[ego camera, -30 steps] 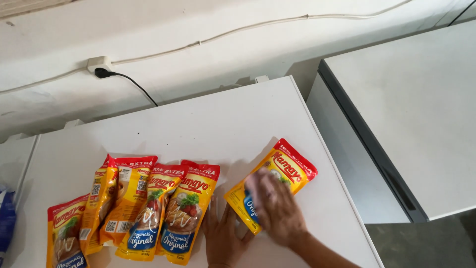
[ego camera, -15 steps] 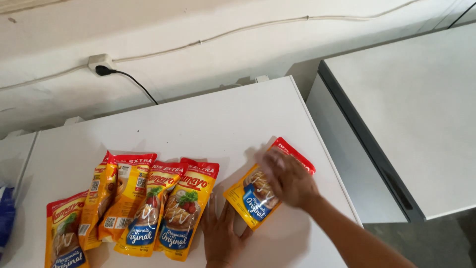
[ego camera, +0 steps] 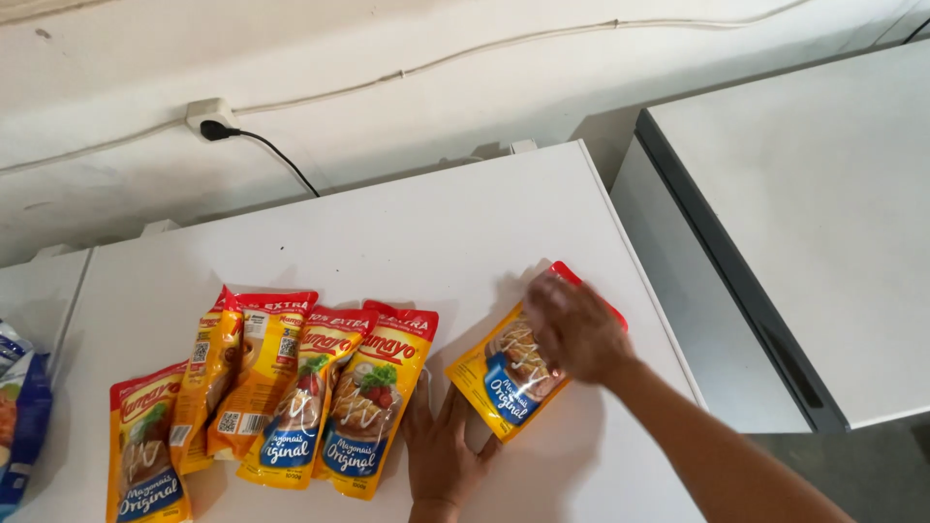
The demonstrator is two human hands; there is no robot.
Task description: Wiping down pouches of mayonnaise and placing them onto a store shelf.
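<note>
Head view, right hand: right hand (ego camera: 573, 327) lies palm down, fingers spread, on the upper half of a tilted yellow sauce pouch (ego camera: 518, 363), pressing rather than gripping.
Left hand: left hand (ego camera: 441, 447) rests flat and open on the white tabletop (ego camera: 407, 228), just beside that pouch's lower corner.
Neighbours: a row of overlapping yellow pouches (ego camera: 281, 387) lies left of the left hand.
Edge: a blue packet (ego camera: 21, 416) sits far left.
Behind: a wall socket (ego camera: 210, 116) with a black cable.

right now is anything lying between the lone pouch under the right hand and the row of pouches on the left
Only the left hand, flat on the white table. It lies in the gap between the lone pouch under the right hand and the row of pouches.
</note>
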